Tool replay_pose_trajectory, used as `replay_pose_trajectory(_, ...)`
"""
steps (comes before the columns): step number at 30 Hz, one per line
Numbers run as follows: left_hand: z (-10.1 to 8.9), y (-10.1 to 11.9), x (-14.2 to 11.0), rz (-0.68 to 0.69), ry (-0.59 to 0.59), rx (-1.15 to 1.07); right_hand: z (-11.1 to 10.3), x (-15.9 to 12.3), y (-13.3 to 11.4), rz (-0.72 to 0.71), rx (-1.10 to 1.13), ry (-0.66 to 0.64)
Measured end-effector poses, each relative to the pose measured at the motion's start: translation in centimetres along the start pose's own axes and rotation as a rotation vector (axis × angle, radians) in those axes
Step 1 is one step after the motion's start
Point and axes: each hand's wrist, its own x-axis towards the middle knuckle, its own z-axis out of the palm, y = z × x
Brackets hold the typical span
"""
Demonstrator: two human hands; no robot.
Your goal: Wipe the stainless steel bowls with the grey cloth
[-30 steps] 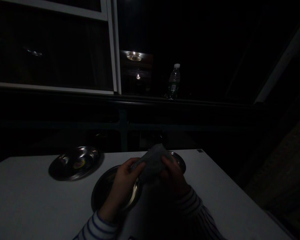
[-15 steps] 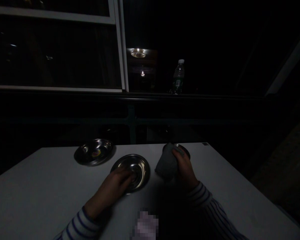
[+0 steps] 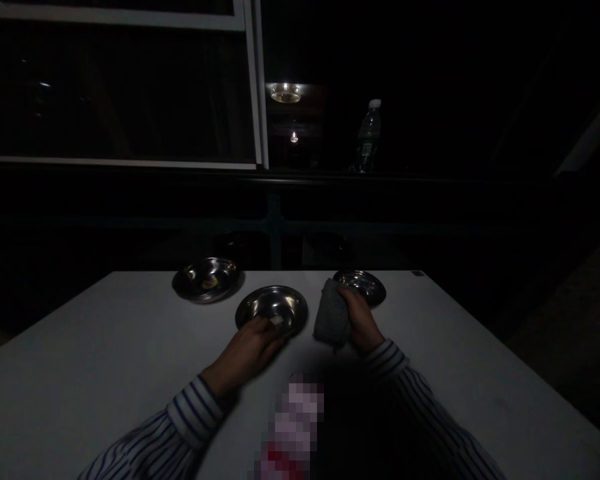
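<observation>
A shallow shiny metal dish (image 3: 291,301) lies on the white table in front of me. My left hand (image 3: 250,348) is over its near edge with fingers bent together. At the fingertips, inside the dish, shows a small pale patch (image 3: 277,320), too dim to identify. My right hand (image 3: 361,321) grips a folded grey cloth (image 3: 332,316) just right of the dish, off the tabletop. Behind that hand lies another metal dish (image 3: 363,283), partly covered by the cloth and fingers.
Farther left on the white table (image 3: 145,353) stands a metal bowl (image 3: 206,280) with a yellow and red sticker inside. A pixelated pinkish object (image 3: 295,427) is at the near middle. On the dark ledge behind stands a plastic bottle (image 3: 369,137). The room is very dark.
My left hand has drawn back from the middle of the dish to its near edge, and a pale patch now shows at its fingertips. The cloth stays in my right hand. The view has shifted.
</observation>
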Motion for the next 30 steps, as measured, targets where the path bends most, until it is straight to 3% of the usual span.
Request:
replay_pose_trajectory(5,-1.2,-0.4,0.9,-0.046,0.006,-0.06,0.7,0.2,-1.1,-0.003,-0.013,-0.1)
replay_pose_trajectory(10,-2.1,-1.4,2.9,-0.106,0.092,-0.232,1.7,2.8,-4.0,-0.131,-0.043,-0.127)
replay_pose_trajectory(13,-2.5,-1.9,4.5,-0.215,0.181,-0.462,1.7,5.1,-5.1,-0.234,-0.087,-0.1)
replay_pose_trajectory(16,-3.0,-2.3,5.9,-0.331,0.274,-0.554,1.4,6.4,-5.2,-0.394,-0.175,0.008)
replay_pose_trajectory(18,-3.5,-2.6,6.7,-0.437,0.353,-0.617,1.4,6.2,-5.0,-0.515,-0.273,0.057)
replay_pose_trajectory(21,-4.2,-2.7,7.3,-0.58,0.446,-0.721,1.9,4.6,-5.0,-0.624,-0.451,0.005)
replay_pose_trajectory(23,-4.5,-2.4,7.4,-0.659,0.489,-0.883,2.5,3.3,-5.0,-0.655,-0.543,-0.031)
replay_pose_trajectory(25,-4.5,-1.7,7.5,-0.742,0.545,-1.2,3.1,2.3,-4.8,-0.706,-0.658,-0.08)
replay_pose_trajectory(27,-4.2,-0.7,7.4,-0.735,0.588,-1.41,3.6,1.6,-4.2,-0.821,-0.845,-0.118)
replay_pose_trajectory(30,-3.8,0.8,7.2,-0.706,0.634,-1.522,4.3,1.1,-3.0,-1.055,-1.02,-0.137)
